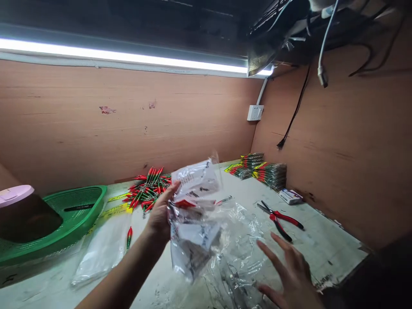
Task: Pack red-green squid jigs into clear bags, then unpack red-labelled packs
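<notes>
My left hand (160, 214) is raised over the worktable, closed on a bunch of small clear plastic bags (195, 201) with printed labels. My right hand (291, 270) hovers low at the right, fingers spread, empty, just above a crumpled clear plastic sheet (240, 244) lying on the table. A pile of red-and-green fishing floats (148, 186) lies behind my left hand. One loose float (129, 237) rests near my left forearm.
A green basket (75, 214) with a pink-lidded dark container (19, 210) stands at the left. Flat clear bags (103, 249) lie beside it. Red-handled pliers (280, 219), a small white box (290, 196) and stacks of packed floats (260, 169) sit at the right, near the wooden wall.
</notes>
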`<state>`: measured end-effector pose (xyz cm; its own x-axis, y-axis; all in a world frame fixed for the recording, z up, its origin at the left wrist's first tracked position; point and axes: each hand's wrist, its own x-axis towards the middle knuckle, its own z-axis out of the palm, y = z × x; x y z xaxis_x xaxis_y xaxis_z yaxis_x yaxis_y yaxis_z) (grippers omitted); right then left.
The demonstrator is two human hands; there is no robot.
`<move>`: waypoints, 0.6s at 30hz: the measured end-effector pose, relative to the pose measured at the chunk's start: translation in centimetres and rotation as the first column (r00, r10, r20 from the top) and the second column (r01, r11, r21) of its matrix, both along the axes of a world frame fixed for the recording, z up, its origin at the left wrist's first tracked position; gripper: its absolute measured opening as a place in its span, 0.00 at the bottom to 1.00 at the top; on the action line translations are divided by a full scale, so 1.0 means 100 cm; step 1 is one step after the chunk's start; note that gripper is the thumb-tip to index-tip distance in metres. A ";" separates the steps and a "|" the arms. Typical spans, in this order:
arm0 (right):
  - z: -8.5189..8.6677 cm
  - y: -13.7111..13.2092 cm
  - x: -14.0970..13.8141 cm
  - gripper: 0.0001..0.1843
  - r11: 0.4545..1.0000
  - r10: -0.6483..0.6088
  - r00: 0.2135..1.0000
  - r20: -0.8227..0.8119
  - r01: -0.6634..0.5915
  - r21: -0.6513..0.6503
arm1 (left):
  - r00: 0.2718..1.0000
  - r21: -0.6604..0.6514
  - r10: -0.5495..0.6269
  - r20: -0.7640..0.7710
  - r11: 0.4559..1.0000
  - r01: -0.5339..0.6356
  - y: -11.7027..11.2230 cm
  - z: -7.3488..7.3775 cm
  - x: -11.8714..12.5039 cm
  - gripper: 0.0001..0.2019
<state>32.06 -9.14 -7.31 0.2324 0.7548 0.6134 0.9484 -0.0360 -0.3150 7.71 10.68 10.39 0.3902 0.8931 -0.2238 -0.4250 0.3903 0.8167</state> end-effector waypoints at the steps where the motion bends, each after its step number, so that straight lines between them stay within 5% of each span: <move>1: 0.007 0.011 -0.004 0.15 0.999 0.031 0.999 -0.035 -0.030 0.012 | 0.993 -0.036 -0.119 0.022 0.992 0.120 -0.011 -0.013 0.006 0.15; 3: 0.022 0.028 -0.005 0.13 0.998 0.032 0.966 -0.256 -0.019 0.055 | 0.897 -0.064 -0.441 0.039 0.894 0.443 -0.030 -0.042 0.015 0.13; 5: 0.037 0.038 -0.003 0.21 0.996 -0.008 0.861 -0.509 0.051 0.070 | 0.681 -0.170 -0.731 -0.043 0.677 0.716 -0.041 -0.071 0.023 0.11; 6: 0.043 0.040 -0.002 0.24 0.995 -0.015 0.796 -0.605 0.073 0.072 | 0.594 -0.260 -0.799 -0.091 0.595 0.761 -0.044 -0.085 0.029 0.10; 7: 0.049 0.039 -0.003 0.25 0.994 -0.006 0.743 -0.669 0.076 0.075 | 0.589 -0.331 -0.798 -0.125 0.593 0.734 -0.044 -0.096 0.037 0.09; 9: 0.055 0.033 -0.012 0.26 0.993 0.054 0.680 -0.731 0.038 0.109 | 0.678 -0.363 -0.721 -0.142 0.676 0.642 -0.035 -0.114 0.056 0.05; 11: 0.055 0.023 -0.029 0.23 0.985 0.157 0.691 -0.705 -0.059 0.162 | 0.771 -0.344 -0.627 -0.113 0.752 0.562 -0.019 -0.121 0.079 0.05; 15: 0.041 0.005 -0.069 0.19 0.949 0.314 0.781 -0.540 -0.254 0.184 | 0.897 -0.278 -0.443 -0.013 0.863 0.422 0.002 -0.115 0.107 0.10; 18: 0.040 -0.005 -0.088 0.14 0.938 0.343 0.860 -0.378 -0.333 0.093 | 0.938 -0.253 -0.345 0.045 0.904 0.345 -0.011 -0.099 0.095 0.12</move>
